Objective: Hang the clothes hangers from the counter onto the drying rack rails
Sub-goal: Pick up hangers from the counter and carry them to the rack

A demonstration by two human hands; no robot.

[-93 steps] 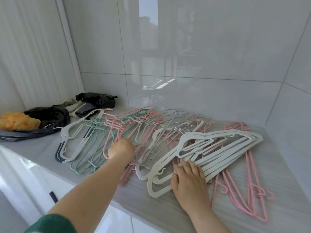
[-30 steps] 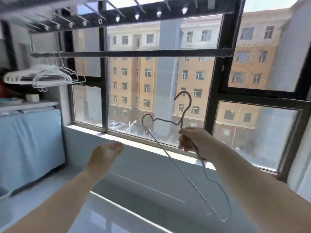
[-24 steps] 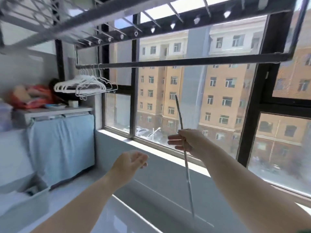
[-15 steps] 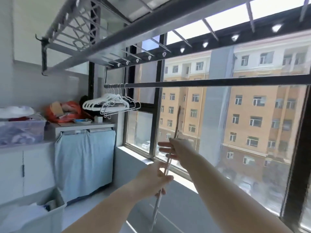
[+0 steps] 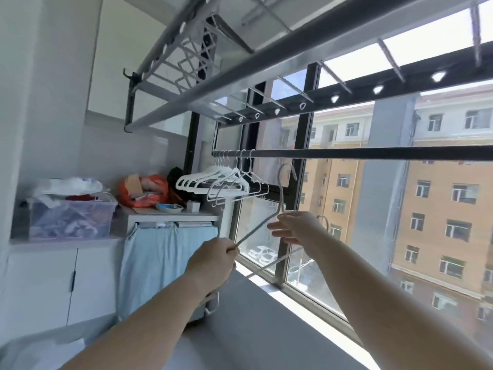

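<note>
A thin grey wire hanger (image 5: pixel 280 198) is held up in front of the window. Its hook sits just below the dark drying rack rail (image 5: pixel 373 153), right of several white hangers (image 5: pixel 226 182) hung at the rail's left end. My left hand (image 5: pixel 213 265) grips the hanger's left arm near its lower end. My right hand (image 5: pixel 293 228) is beside the hanger's shoulder with fingers spread and straight. A small dark hook shows just behind that hand. The counter with the other hangers is out of view.
A silver overhead rack frame (image 5: pixel 240 68) slopes across the top. At the left stand a shelf with a clear storage box (image 5: pixel 72 220), an orange bag (image 5: pixel 144 188) and a blue cloth (image 5: pixel 165 263) hanging below. The window sill (image 5: pixel 293 289) runs under my arms.
I turned from the counter to the window with one hanger in my right hand. My left hand has now taken its arm, my right fingers have spread, and the hook has risen toward the rail.
</note>
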